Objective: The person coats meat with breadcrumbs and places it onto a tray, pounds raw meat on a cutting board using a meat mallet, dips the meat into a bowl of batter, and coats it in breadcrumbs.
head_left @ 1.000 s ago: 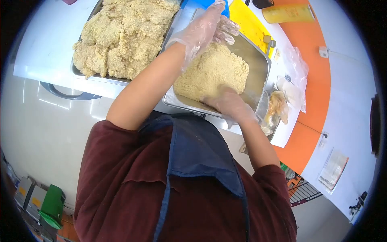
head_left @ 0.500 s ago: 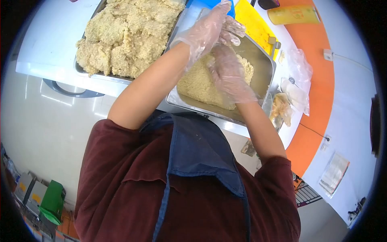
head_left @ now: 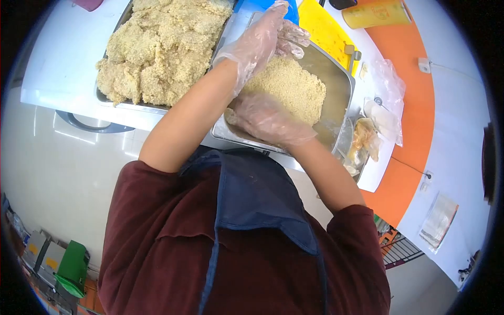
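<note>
My left hand (head_left: 265, 39), in a clear plastic glove, is held over the far left side of a metal tray (head_left: 338, 100). Its fingers are stretched and apart, with nothing in them. Pale breadcrumbs (head_left: 294, 86) lie heaped in that tray. At the near left corner, my right hand (head_left: 270, 119), also gloved, reaches low into the crumbs. It is smeared by motion, and its fingertips are partly hidden, so I cannot make out their grip. Left of my left forearm, a second tray (head_left: 134, 107) bears a tall pile of crumb-coated pieces (head_left: 163, 50).
Beyond the crumb tray lie a yellow board or tray (head_left: 328, 31) and something blue (head_left: 291, 13). A yellow cylinder (head_left: 378, 14) lies at the far right. Crumpled plastic (head_left: 388, 81) and a bag with brownish contents (head_left: 364, 139) sit along the tray's right side.
My right hand has moved from the middle of the crumbs toward the tray's near left corner, uncovering the heap. My left hand has shifted slightly left and stays open.
</note>
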The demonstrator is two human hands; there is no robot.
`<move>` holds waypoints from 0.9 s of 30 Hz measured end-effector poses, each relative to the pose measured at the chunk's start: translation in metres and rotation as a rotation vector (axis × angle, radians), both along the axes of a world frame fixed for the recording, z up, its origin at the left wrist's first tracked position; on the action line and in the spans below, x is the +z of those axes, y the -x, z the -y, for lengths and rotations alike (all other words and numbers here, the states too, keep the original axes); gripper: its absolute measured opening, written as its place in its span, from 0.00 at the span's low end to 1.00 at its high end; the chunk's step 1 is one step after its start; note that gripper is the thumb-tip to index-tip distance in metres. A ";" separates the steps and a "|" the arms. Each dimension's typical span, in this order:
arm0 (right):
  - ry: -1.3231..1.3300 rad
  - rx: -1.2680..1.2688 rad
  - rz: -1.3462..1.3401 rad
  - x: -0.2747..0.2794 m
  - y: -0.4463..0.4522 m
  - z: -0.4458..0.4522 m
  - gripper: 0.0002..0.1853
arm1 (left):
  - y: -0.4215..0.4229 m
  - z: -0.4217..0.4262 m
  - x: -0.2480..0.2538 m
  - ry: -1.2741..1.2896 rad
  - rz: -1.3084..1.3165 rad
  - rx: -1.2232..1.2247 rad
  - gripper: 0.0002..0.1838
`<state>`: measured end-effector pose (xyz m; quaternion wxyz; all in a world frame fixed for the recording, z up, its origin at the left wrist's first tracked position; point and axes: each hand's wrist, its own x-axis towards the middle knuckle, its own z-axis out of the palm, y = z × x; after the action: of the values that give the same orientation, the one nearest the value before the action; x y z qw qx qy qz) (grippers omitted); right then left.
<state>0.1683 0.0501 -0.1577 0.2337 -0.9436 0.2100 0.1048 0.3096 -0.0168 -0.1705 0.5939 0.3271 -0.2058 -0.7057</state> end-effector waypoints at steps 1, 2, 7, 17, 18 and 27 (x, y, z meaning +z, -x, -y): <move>-0.229 -0.003 0.039 0.000 0.000 -0.004 0.20 | 0.001 0.002 -0.001 -0.009 -0.071 0.011 0.41; -0.224 -0.009 0.043 0.001 0.004 -0.006 0.20 | 0.001 0.003 -0.005 -0.004 -0.068 0.005 0.41; -0.226 -0.193 -0.293 0.012 0.046 -0.002 0.20 | -0.001 -0.001 0.014 0.035 0.157 0.020 0.39; -0.184 -0.901 -0.787 0.048 0.052 -0.006 0.46 | 0.001 0.007 -0.007 0.056 0.008 -0.070 0.42; -0.213 -0.849 -0.777 0.045 0.051 -0.003 0.46 | 0.000 0.007 -0.007 0.040 0.018 -0.081 0.42; -0.376 -0.815 -0.550 0.007 0.101 0.010 0.34 | -0.003 0.003 -0.001 0.050 0.021 -0.037 0.42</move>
<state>0.0678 0.0398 -0.1506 0.3571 -0.6649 0.5909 0.2850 0.3122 -0.0200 -0.1717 0.5864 0.3156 -0.2358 -0.7077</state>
